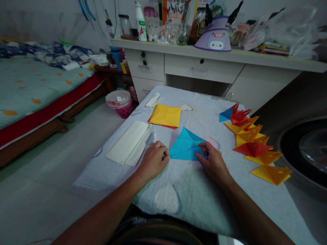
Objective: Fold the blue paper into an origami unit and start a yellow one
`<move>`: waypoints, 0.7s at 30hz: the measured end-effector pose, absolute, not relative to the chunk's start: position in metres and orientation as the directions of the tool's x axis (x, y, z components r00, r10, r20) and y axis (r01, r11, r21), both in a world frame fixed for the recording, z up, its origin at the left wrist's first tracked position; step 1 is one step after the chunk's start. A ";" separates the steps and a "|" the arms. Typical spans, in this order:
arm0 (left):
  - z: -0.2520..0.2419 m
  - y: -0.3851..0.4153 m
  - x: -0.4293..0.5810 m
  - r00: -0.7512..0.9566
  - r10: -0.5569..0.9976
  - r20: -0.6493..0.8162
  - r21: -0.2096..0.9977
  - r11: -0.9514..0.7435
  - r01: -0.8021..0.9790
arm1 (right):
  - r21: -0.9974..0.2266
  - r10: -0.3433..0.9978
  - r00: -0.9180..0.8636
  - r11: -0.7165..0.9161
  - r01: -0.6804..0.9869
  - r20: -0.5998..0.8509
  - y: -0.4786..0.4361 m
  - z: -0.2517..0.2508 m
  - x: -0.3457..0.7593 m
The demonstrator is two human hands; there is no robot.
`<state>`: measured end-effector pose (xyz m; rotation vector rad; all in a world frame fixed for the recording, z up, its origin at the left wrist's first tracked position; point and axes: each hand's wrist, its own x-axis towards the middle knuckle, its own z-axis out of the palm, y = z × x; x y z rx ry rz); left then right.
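Note:
A blue sheet of origami paper [187, 144], creased and partly folded to a point at the top, lies on the cloth-covered table in front of me. Its left corner is pinched by my left hand [156, 157], thumb and fingers together. At the paper's right side, my right hand [213, 159] grips the edge between thumb and curled fingers. Beyond the blue paper sits a stack of yellow square paper [166, 115] with red and orange edges showing below. Left of my left hand rests a pale folded cloth or paper [130, 142].
Several folded paper figures [252, 148] in red, yellow, orange and blue line the table's right side. A small white box [152, 100] lies near the far left corner. Past the table stands a white desk [199, 68] with jars and bottles; a pink bin [122, 105] is on the floor.

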<state>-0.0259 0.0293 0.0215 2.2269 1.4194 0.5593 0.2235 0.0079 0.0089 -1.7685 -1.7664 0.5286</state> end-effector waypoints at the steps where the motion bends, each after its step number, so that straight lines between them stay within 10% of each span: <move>1: 0.021 0.029 -0.026 0.391 0.915 0.105 0.553 -0.380 0.742 | -0.646 0.992 0.041 0.045 0.762 0.118 0.008 0.009 0.223; 13: 0.018 0.007 -0.029 0.493 0.832 0.254 0.441 -0.554 0.706 | -0.600 0.986 0.024 0.082 0.796 0.166 0.009 0.005 0.224; 21: 0.021 -0.014 -0.029 0.575 0.815 0.071 0.261 -0.572 0.778 | -0.588 0.989 0.017 0.075 0.806 0.150 0.009 0.007 0.223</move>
